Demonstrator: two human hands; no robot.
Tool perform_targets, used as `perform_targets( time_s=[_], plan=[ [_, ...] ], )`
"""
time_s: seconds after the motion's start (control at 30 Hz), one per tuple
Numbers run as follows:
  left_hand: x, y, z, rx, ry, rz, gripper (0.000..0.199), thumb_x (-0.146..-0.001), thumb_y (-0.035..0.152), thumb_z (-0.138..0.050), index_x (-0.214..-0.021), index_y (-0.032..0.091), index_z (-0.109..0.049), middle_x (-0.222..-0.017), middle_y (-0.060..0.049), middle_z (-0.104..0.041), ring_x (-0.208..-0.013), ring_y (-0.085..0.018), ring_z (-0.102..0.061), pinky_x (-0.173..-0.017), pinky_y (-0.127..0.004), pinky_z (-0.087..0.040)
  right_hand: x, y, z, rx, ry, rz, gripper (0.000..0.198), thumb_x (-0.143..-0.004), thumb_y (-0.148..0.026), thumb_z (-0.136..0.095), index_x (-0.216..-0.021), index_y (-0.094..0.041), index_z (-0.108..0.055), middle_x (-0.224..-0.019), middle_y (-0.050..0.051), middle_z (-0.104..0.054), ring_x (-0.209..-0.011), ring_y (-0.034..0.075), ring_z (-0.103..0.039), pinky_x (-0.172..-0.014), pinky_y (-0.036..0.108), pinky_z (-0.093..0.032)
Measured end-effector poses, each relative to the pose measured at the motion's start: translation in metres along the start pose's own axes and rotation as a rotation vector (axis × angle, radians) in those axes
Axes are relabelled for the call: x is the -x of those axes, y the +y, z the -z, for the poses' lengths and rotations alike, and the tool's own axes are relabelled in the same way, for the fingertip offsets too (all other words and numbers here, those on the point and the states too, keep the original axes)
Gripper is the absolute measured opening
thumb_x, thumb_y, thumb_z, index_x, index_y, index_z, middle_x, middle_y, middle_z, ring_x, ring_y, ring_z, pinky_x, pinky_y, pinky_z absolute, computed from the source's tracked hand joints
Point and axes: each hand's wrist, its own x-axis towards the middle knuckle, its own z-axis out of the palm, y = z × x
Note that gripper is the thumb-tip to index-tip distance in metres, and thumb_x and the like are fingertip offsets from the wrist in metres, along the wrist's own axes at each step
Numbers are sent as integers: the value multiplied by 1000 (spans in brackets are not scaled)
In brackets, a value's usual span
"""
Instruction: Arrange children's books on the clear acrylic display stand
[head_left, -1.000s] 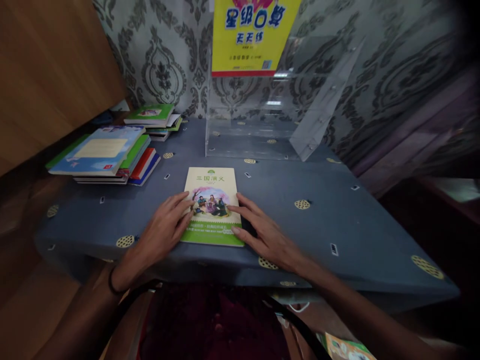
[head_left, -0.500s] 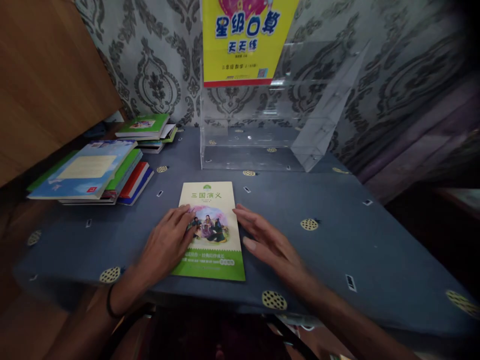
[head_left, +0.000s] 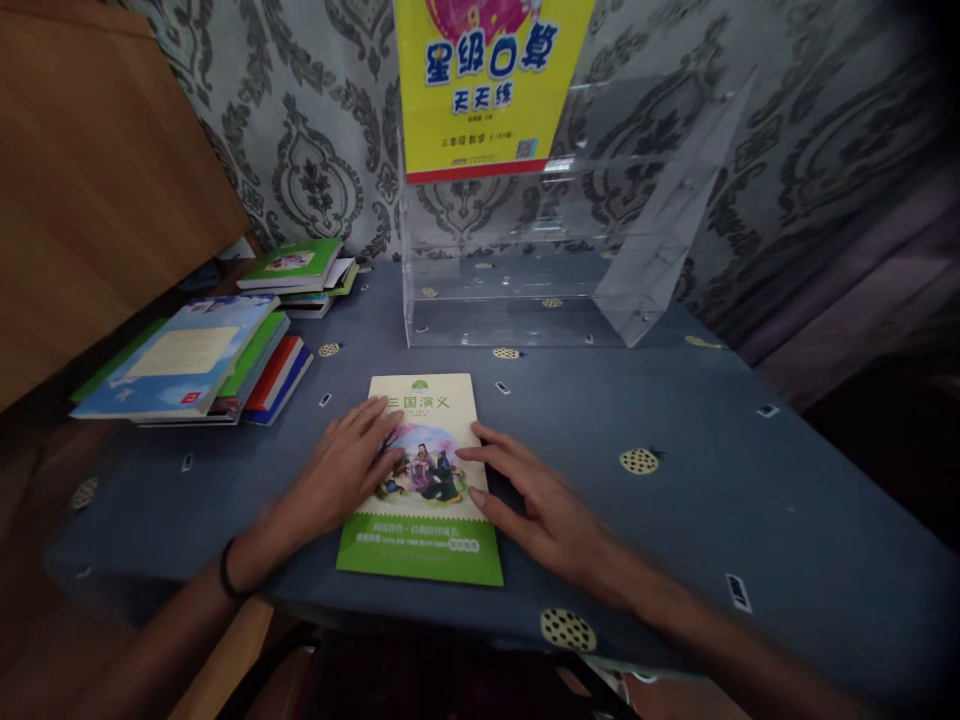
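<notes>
Pineapple-print cloth (head_left: 667,530) beneath a rectangular paperback (head_left: 426,478), left hand (head_left: 341,465) and right hand (head_left: 547,505) across its edges, fingers (head_left: 487,456) outstretched.

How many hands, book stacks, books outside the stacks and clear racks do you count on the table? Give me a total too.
Hands: 2 (left hand, right hand)
Book stacks: 2 (near stack, far stack)
Books outside the stacks: 2 (cream-and-green book, yellow book)
Clear rack: 1
Total: 7
</notes>
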Motion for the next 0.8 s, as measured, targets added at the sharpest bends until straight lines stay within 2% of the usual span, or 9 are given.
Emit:
perform_targets(
  time_s=[0.23, 0.47, 0.6, 0.8],
  plan=[
    [-24, -14, -5, -21, -63, -6, 58, -106, 54, -31, -147, 16, -46, -156, -18, -47, -147, -31, -42, -114, -51, -43, -37, 13, 1, 218, -23, 113, 49, -103, -51, -45, -140, -21, -56, -157, 17, -45, -150, 32, -36, -117, 61, -40],
    [-35, -18, -5, -12, -108, 2, 57, -105, 57, -34, -146, 20, -47, -159, -17, -43, -149, -31, -38, -114, -55, -41, -90, 25, -4, 337, -45, 136, 44, -103, -43, -48, -139, -18, -56, -153, 18, -51, -147, 33, -40, -116, 60, -39],
    [-39, -20, -4, -43, -93, -23, 54, -104, 56, -37, -143, 20, -49, -155, -17, -48, -145, -32, -44, -112, -54, -42, -98, 31, -9, 367, -23, 160, 41, -102, -35, -50, -138, -17, -57, -147, 18, -57, -140, 31, -49, -116, 57, -39],
    [-49, -15, -4, -98, -93, -58, 57, -104, 55, -37, -145, 18, -47, -150, -18, -53, -140, -34, -48, -111, -62, -40, -96, 32, -9, 350, -30, 164, 45, -103, -36, -45, -142, -17, -54, -150, 17, -54, -143, 31, -46, -117, 60, -37]
  ],
)
